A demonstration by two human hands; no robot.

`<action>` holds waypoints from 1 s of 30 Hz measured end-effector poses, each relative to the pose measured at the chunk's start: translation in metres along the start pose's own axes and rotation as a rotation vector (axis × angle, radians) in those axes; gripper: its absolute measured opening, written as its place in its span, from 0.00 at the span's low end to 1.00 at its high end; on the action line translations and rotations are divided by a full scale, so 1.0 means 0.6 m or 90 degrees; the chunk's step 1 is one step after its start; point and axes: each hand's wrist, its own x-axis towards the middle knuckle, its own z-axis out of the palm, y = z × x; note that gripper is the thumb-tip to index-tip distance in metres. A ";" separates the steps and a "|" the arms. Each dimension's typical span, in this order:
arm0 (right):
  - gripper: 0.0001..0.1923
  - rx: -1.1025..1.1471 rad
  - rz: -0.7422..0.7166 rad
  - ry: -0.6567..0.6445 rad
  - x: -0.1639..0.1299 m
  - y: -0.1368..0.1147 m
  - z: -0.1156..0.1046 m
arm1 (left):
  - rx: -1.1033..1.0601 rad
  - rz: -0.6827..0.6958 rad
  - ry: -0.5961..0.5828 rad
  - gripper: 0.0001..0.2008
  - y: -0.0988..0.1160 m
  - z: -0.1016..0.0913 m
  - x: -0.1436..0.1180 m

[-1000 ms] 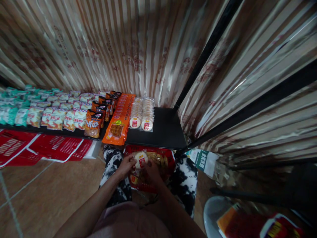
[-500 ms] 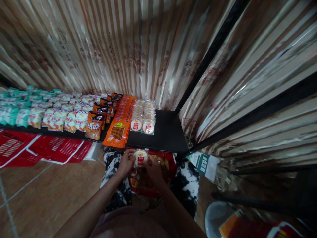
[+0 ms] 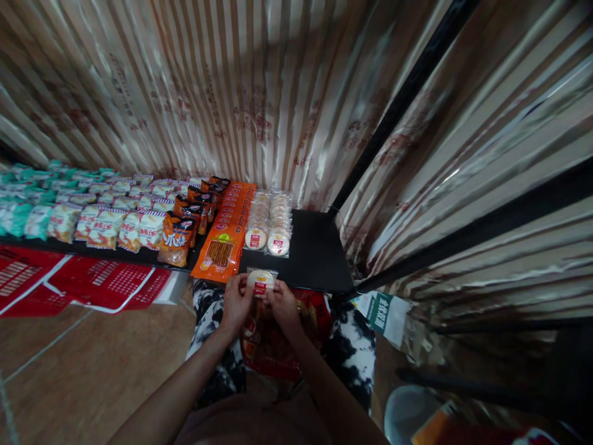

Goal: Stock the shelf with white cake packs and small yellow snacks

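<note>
Between my two hands is a clear packet of round white rice crackers (image 3: 260, 281) with a red and yellow label, held at the shelf's front edge. My left hand (image 3: 238, 301) pinches its left side, and my right hand (image 3: 283, 304) grips the right side. Just beyond, two rows of matching rice cracker packets (image 3: 278, 242) lie overlapped on the black shelf (image 3: 315, 253). Left of them are long orange snack packets (image 3: 222, 247). In my lap, below my hands, sits a red bag (image 3: 273, 352) of snacks, partly hidden by my arms.
Orange-black packets (image 3: 176, 238), white packets (image 3: 106, 227) and green packets (image 3: 39, 216) fill the shelf's left. Black poles (image 3: 398, 105) and a striped curtain (image 3: 259, 80) stand behind. Red bags (image 3: 106, 281) lie under the shelf; a pale tub (image 3: 407, 408) is at lower right.
Both hands have raised the rice cracker packet slightly forward, from over the red bag to the shelf's front edge. The camera view has shifted a little.
</note>
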 end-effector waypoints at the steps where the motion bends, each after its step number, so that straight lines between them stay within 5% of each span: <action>1: 0.12 0.014 -0.007 0.001 0.004 -0.003 0.003 | 0.009 0.010 0.001 0.12 0.000 0.000 0.002; 10: 0.14 0.089 -0.033 0.032 0.053 -0.015 0.025 | 0.078 0.014 -0.012 0.25 -0.010 0.015 0.032; 19: 0.12 0.092 -0.039 0.068 0.098 -0.020 0.040 | 0.125 0.059 -0.050 0.22 -0.022 0.038 0.044; 30: 0.09 0.021 -0.065 0.052 0.138 -0.034 0.062 | 0.054 -0.018 -0.137 0.23 -0.003 0.048 0.079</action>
